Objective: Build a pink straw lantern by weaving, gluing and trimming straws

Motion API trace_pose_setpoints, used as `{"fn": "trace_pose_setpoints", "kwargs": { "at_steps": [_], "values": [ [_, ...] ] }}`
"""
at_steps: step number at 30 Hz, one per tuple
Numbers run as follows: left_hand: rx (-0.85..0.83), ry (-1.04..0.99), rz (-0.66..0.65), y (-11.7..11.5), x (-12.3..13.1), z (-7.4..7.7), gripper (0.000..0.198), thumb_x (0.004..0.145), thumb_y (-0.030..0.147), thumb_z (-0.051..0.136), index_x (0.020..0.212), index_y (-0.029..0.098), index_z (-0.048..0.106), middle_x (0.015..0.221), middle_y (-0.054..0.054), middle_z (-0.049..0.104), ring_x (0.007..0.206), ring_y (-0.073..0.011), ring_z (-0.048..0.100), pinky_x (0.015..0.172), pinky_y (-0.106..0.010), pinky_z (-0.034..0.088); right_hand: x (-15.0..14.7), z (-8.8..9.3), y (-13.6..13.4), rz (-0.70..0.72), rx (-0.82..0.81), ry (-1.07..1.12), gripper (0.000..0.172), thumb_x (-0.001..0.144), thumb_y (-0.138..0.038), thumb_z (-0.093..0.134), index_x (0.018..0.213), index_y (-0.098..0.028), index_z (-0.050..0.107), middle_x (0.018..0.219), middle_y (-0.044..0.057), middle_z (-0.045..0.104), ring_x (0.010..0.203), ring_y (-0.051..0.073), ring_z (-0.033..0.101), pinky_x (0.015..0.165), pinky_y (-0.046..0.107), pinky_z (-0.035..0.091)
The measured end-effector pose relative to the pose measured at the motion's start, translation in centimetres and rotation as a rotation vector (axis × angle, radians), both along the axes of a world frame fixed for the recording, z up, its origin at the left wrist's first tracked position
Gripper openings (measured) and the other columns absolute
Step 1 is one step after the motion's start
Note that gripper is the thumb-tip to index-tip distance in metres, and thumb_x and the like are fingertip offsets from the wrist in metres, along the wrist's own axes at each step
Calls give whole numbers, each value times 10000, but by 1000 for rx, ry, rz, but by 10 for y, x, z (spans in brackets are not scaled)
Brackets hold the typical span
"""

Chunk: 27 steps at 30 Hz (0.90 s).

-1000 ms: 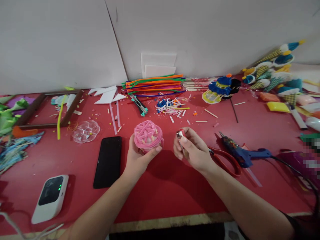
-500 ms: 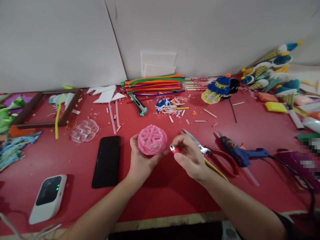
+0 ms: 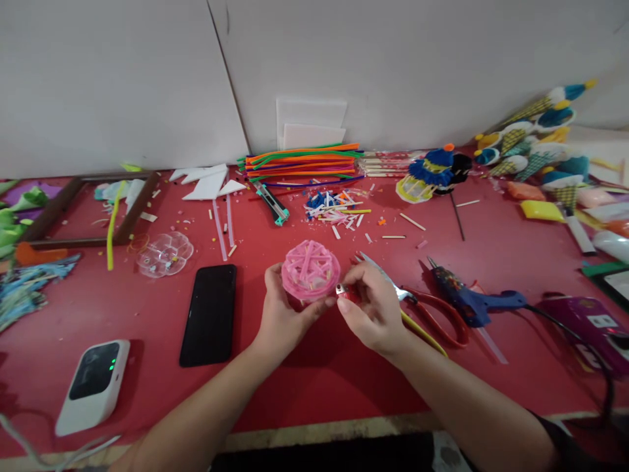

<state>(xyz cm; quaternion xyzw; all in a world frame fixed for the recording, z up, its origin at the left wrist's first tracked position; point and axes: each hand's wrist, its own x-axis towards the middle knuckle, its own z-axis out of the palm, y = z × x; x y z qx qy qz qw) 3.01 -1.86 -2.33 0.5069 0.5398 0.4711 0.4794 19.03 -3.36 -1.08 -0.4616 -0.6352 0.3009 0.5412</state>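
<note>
Left hand (image 3: 285,313): fingers wrapped around the pink round craft piece (image 3: 310,270), spoked top face up, held above the counter (image 3: 314,393) about midway between front and back edges. Right hand (image 3: 374,305): pinching a small red metal-topped lighter (image 3: 342,290), right at the piece's side; contact can't be confirmed. Red-handled scissors (image 3: 407,295) and blue glue gun (image 3: 469,301) toward right edge. Phone (image 3: 208,314) left of left hand. Pipe cleaners (image 3: 302,164) along back edge.
</note>
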Motion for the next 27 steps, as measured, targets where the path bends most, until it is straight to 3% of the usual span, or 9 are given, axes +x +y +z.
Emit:
{"fn": "trace_pose_setpoints", "kwargs": {
  "at_steps": [7,13,23,27],
  "values": [
    [-3,-12,7,0,-2,-3,756,584,455,879,1112,236,385,1132,-93,606,1072,-290,655,956,-484,517,-1,2,2,-44,72,-21,116,796,-216,605,854,-247,509,673,-31,565,552,127,498,508,268,400],
    [75,-84,-36,1,-1,-2,789,610,359,860,1226,252,380,1301,-122,572,1226,-308,628,1042,-489,507,-4,0,3,-61,104,-28,136,797,-206,621,852,-245,503,674,-39,570,546,117,507,504,248,410],
    [76,74,25,0,-3,-2,834,603,417,876,1289,229,440,1320,-141,565,1246,-344,606,1083,-549,483,-3,2,4,-132,62,-39,113,814,-207,598,846,-239,495,681,-41,552,537,108,514,487,227,418],
    [80,90,36,0,-3,-2,829,597,383,868,1293,226,447,1324,-143,565,1255,-336,601,1098,-538,472,-7,1,1,-100,96,-123,163,793,-212,623,846,-244,472,660,-53,544,518,102,507,480,220,427]
  ]
}}
